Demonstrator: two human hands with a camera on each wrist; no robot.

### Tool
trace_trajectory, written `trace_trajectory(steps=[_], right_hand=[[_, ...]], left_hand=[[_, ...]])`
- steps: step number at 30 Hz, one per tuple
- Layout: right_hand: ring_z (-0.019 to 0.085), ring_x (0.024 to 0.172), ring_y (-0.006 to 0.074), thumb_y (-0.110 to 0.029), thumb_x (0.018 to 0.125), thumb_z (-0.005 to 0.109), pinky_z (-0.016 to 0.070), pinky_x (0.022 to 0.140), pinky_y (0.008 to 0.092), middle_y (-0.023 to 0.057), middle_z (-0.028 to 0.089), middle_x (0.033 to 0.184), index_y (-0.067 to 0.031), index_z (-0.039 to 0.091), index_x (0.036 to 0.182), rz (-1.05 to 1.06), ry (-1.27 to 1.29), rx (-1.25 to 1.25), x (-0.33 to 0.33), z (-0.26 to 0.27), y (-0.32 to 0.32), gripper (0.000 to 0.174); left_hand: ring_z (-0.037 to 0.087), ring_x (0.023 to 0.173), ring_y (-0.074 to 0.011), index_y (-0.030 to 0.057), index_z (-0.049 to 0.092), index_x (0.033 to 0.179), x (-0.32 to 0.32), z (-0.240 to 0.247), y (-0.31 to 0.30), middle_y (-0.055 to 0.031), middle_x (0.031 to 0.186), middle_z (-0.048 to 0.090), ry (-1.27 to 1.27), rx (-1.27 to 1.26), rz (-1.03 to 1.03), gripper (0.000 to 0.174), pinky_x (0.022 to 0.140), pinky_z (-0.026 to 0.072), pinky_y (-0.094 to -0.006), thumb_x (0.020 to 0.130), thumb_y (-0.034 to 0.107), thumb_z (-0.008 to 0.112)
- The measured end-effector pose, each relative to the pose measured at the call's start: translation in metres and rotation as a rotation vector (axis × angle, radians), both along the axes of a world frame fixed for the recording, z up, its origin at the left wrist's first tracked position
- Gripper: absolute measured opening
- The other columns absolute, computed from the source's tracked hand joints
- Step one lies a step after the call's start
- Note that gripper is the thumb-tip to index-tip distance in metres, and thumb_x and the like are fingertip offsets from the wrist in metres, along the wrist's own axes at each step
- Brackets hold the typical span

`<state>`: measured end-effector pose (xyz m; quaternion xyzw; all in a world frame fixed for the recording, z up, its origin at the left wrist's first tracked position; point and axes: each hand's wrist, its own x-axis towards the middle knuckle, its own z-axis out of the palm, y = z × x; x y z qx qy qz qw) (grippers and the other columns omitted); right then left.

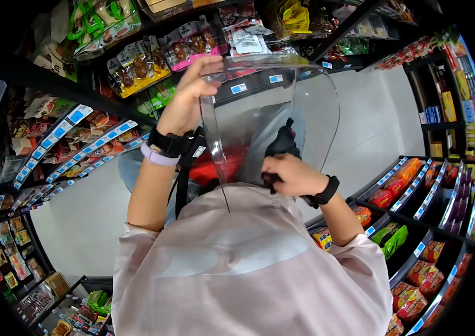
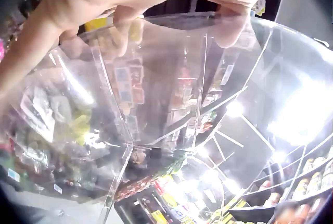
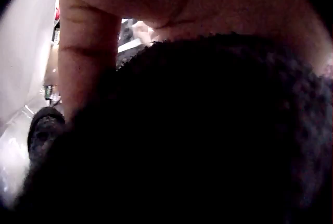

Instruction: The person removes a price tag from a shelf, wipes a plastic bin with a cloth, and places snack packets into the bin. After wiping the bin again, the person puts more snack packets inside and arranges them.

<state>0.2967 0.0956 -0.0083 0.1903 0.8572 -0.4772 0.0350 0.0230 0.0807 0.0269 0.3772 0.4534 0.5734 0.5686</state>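
A clear, curved plastic container [image 1: 213,131] stands tilted in front of the chest. My left hand [image 1: 188,92] grips its upper left edge, fingers bent over the rim. The left wrist view looks through the container's shiny, see-through wall [image 2: 156,73], with fingers showing past its edge. My right hand [image 1: 296,176] holds a bunched black cloth [image 1: 283,141] low by the container's lower right side, and part of the cloth overlaps the container in the head view. Close up in the right wrist view, the fuzzy dark cloth [image 3: 182,140] fills most of the picture beneath the palm.
Ahead runs a shelf with packaged snacks [image 1: 137,67] and price labels. More tiered racks [image 1: 75,134] stand at the left, and a rack of red and orange packs [image 1: 397,185] at the right. Pale floor [image 1: 372,117] lies between them. A red item [image 1: 220,168] shows behind the container.
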Motion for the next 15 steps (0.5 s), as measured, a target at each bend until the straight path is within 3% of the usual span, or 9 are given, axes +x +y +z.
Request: trace_trajectory(steps=[4,6,7,8,10,12,13,15], right_hand=[[0.056,0.085,0.0379,0.002,0.069,0.061,0.0451,0.074,0.0430,0.0180,0.059,0.087,-0.0019,0.054,0.095,-0.227,0.108,0.322,0.002,0.020,0.020,0.028],[0.056,0.084,0.0384,0.003,0.070,0.061,0.0449,0.075,0.0434,0.0186,0.059,0.086,-0.0022,0.055,0.096,-0.377,0.075,0.408,0.003,0.025,0.035,0.028],[0.057,0.084,0.0387,0.002,0.071,0.062,0.0454,0.074,0.0429,0.0188,0.059,0.084,-0.0019,0.055,0.097,-0.448,0.131,0.460,0.003,0.023,0.041,0.028],[0.058,0.084,0.0378,0.002,0.072,0.062,0.0466,0.073,0.0408,0.0185,0.059,0.084,-0.0017,0.056,0.099,-0.527,0.196,0.380,0.005,0.017,0.047,0.029],[0.059,0.085,0.0361,0.000,0.072,0.063,0.0478,0.074,0.0386,0.0188,0.060,0.087,-0.0023,0.058,0.100,-0.677,0.180,0.127,0.005,0.017,0.052,0.029],[0.060,0.086,0.0328,-0.003,0.071,0.064,0.0481,0.077,0.0364,0.0177,0.062,0.091,-0.0034,0.060,0.101,-0.666,0.214,0.079,0.009,-0.005,0.054,0.030],[0.058,0.091,0.0312,-0.005,0.070,0.065,0.0477,0.080,0.0354,0.0157,0.063,0.088,-0.0050,0.061,0.101,-0.550,0.194,0.245,0.014,-0.025,0.056,0.031],[0.044,0.111,0.0395,-0.012,0.067,0.071,0.0397,0.092,0.0434,0.0173,0.055,0.107,-0.0083,0.061,0.104,-0.426,-0.018,0.508,0.017,-0.044,0.049,0.038]], left_hand=[[0.043,0.113,-0.0257,0.0076,0.038,0.133,0.009,0.026,0.000,-0.0111,0.131,0.040,0.040,0.135,0.066,0.074,0.081,0.0467,-0.0377,0.062,0.025,0.055],[0.041,0.111,-0.0217,0.0052,0.040,0.129,0.025,0.032,-0.002,-0.0086,0.126,0.042,0.063,0.286,0.136,0.069,0.098,0.0307,-0.0338,0.063,0.009,0.058],[0.039,0.112,-0.0218,0.0052,0.038,0.131,0.032,0.029,-0.001,-0.0080,0.129,0.038,0.056,0.297,0.163,0.073,0.100,0.0305,-0.0358,0.061,0.009,0.060],[0.037,0.115,-0.0228,0.0047,0.035,0.132,0.035,0.017,0.003,-0.0075,0.130,0.036,0.095,0.340,0.166,0.076,0.101,0.0301,-0.0372,0.061,0.005,0.061],[0.040,0.114,-0.0204,0.0094,0.034,0.134,0.051,-0.008,0.009,-0.0084,0.131,0.037,0.185,0.308,0.265,0.084,0.087,0.0403,-0.0314,0.055,0.016,0.061],[0.037,0.116,-0.0231,0.0062,0.029,0.136,0.058,-0.033,0.013,-0.0078,0.129,0.034,0.185,0.348,0.218,0.087,0.099,0.0307,-0.0361,0.055,0.012,0.062],[0.036,0.117,-0.0241,0.0054,0.029,0.136,0.062,-0.042,0.012,-0.0080,0.129,0.034,0.207,0.307,0.218,0.088,0.101,0.0289,-0.0371,0.056,0.014,0.063],[0.036,0.118,-0.0250,0.0045,0.028,0.136,0.065,-0.045,0.011,-0.0081,0.128,0.033,0.229,0.265,0.213,0.089,0.102,0.0270,-0.0381,0.056,0.016,0.063]])
